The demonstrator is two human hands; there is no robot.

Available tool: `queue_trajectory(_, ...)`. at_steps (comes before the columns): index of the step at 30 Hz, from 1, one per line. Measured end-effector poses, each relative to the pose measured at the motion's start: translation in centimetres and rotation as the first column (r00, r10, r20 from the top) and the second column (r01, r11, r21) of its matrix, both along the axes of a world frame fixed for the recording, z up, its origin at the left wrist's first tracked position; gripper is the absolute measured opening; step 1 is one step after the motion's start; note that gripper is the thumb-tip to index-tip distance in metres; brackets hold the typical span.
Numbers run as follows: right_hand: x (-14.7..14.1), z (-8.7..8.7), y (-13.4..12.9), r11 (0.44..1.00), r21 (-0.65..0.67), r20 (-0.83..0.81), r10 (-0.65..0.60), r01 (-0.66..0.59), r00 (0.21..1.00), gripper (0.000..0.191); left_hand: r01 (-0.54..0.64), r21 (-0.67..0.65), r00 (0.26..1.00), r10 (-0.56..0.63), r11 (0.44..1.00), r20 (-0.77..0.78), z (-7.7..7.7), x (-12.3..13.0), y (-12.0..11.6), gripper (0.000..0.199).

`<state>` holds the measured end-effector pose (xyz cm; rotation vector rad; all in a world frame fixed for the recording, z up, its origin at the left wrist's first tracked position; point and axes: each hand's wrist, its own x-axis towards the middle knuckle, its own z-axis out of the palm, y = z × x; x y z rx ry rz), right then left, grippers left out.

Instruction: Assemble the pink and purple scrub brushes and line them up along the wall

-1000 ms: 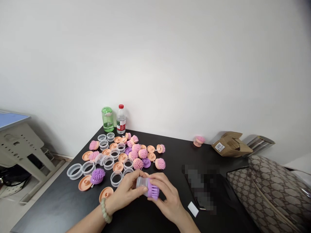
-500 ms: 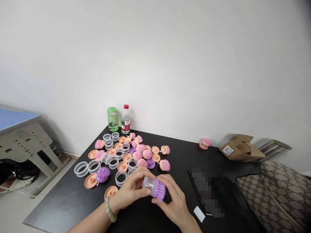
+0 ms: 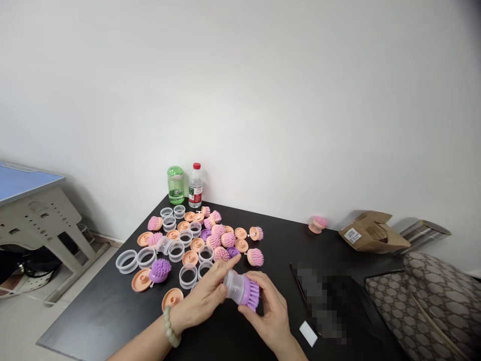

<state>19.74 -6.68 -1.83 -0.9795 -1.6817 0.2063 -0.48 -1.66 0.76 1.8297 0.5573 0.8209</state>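
Both hands hold a purple-bristled brush with a clear plastic cup (image 3: pixel 241 290) above the black tabletop. My left hand (image 3: pixel 205 299), with a pale green bead bracelet (image 3: pixel 169 327) on its wrist, grips the clear end. My right hand (image 3: pixel 269 310) wraps around the purple end, leaving the bristles showing. To the left and beyond them lies a scattered pile of clear plastic rings (image 3: pixel 188 276), peach discs (image 3: pixel 172 299), pink brush heads (image 3: pixel 255 257) and a purple brush head (image 3: pixel 160 271).
A green bottle (image 3: pixel 176 185) and a water bottle (image 3: pixel 195 185) stand at the table's far corner. To the right are a pink brush (image 3: pixel 317 224), a cardboard packet (image 3: pixel 372 233), a blurred dark patch (image 3: pixel 323 301), a white card (image 3: pixel 308 334) and a patterned bag (image 3: pixel 413 301).
The brush has turned in my hands, its clear end now tilting up to the left. My left fingers have stretched along the cup. The hands have shifted slightly right.
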Motion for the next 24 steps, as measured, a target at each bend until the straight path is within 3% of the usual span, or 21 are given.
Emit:
queue_trajectory(2,0.2,-0.1,0.0,1.0,-0.001,0.0,-0.006,0.006,1.0,0.041,-0.001,-0.047,1.0,0.002,0.999,0.016,0.1,0.0,0.1,0.061)
queue_trajectory(4,0.4,-0.4,0.0,1.0,-0.021,-0.004,-0.019,0.019,1.0,0.042,0.041,-0.117,0.991,-0.026,0.992,0.129,0.3,0.1,0.2,0.059)
queue_trajectory(7,0.6,-0.7,0.0,0.998,-0.062,-0.024,-0.031,0.029,0.999,0.042,0.133,-0.184,0.947,-0.07,0.974,0.314,0.2,0.3,0.3,0.072)
queue_trajectory(9,0.6,-0.7,-0.1,0.997,-0.069,-0.025,-0.031,0.029,0.999,0.042,0.144,-0.204,0.933,-0.064,0.968,0.354,-0.1,0.4,0.3,0.08)
queue_trajectory(11,0.5,-0.6,0.0,0.998,-0.06,-0.014,-0.024,0.024,1.0,0.042,0.119,-0.218,0.94,-0.039,0.969,0.339,-0.5,0.5,0.3,0.079)
queue_trajectory(17,0.5,-0.6,0.2,0.999,-0.042,0.013,-0.025,0.026,1.0,0.042,0.055,-0.124,0.977,-0.028,0.991,0.213,0.1,0.3,0.5,0.044)
queue_trajectory(20,0.6,-0.7,0.2,0.997,-0.05,0.008,-0.051,0.051,0.999,0.043,0.109,-0.106,0.964,-0.079,0.988,0.256,0.5,0.1,0.5,0.053)
queue_trajectory(22,0.6,-0.7,0.2,0.997,-0.053,0.012,-0.05,0.05,0.999,0.043,0.104,-0.159,0.955,-0.054,0.982,0.292,0.4,0.2,0.4,0.064)
queue_trajectory(24,0.6,-0.6,0.2,0.998,-0.046,0.024,-0.032,0.033,0.999,0.042,0.076,-0.233,0.958,-0.006,0.97,0.286,0.0,0.3,0.4,0.06)
